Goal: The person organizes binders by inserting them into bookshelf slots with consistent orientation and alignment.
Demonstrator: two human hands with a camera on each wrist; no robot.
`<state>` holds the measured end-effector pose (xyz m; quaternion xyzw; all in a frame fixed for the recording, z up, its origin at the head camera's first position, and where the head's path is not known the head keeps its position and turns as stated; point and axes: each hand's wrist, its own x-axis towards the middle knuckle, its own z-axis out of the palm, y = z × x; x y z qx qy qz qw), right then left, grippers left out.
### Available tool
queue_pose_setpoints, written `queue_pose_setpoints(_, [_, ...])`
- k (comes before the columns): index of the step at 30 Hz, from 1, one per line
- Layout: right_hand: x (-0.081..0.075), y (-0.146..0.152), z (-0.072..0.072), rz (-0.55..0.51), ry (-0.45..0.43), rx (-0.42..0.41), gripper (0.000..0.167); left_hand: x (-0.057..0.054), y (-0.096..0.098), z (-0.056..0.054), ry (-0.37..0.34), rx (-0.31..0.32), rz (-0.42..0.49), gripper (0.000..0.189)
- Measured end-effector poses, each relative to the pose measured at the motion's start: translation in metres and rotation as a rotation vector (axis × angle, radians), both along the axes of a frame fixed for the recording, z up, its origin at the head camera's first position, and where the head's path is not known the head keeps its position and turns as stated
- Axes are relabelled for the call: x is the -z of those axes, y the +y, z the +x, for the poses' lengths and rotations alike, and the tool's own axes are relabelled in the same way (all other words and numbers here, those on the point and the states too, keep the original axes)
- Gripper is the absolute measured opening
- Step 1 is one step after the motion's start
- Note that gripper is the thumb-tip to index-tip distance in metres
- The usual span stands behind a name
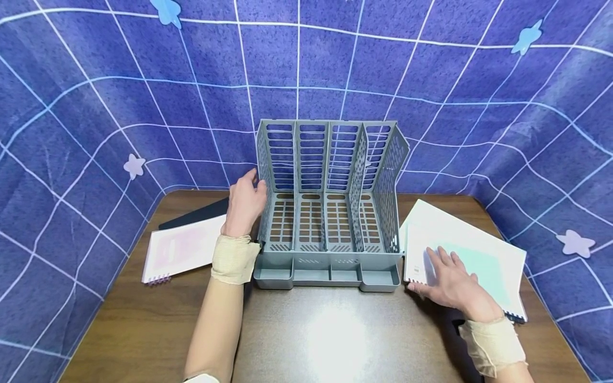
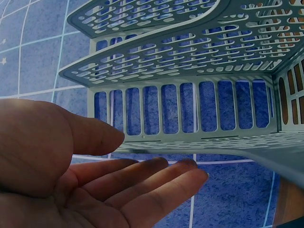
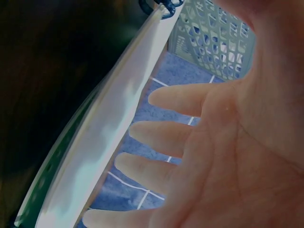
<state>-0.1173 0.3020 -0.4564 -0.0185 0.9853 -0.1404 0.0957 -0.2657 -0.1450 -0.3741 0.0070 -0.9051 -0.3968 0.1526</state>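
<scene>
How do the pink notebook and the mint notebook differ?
The pink notebook has a pink patch and purple rings; the mint notebook has a mint patch and dark rings. In the head view, the pink notebook's near edge slants up rightward, the mint notebook's down. The right hand partly covers the mint notebook, not the pink notebook. Both are largely white.

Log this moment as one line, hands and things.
left hand: open, beside rack | right hand: open, at right notebooks, contact unclear | rack: on desk | pink notebook: left of rack
</scene>
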Motion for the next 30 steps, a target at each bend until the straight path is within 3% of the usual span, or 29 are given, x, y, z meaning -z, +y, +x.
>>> queue_pose_setpoints(12, [0.012, 0.006, 0.002, -0.001, 0.078, -0.09, 0.102, 0.001, 0.004, -0.002, 0.041, -0.001, -0.052, 0.022])
queue_pose_setpoints(23, [0.011, 0.011, 0.003, -0.008, 0.079, -0.117, 0.098, 0.006, 0.008, -0.011, 0.068, -0.049, -0.081, 0.023])
queue_pose_setpoints(30, [0.01, 0.018, 0.003, -0.016, 0.076, -0.159, 0.086, 0.006, 0.012, -0.012, 0.078, -0.086, -0.095, 0.025])
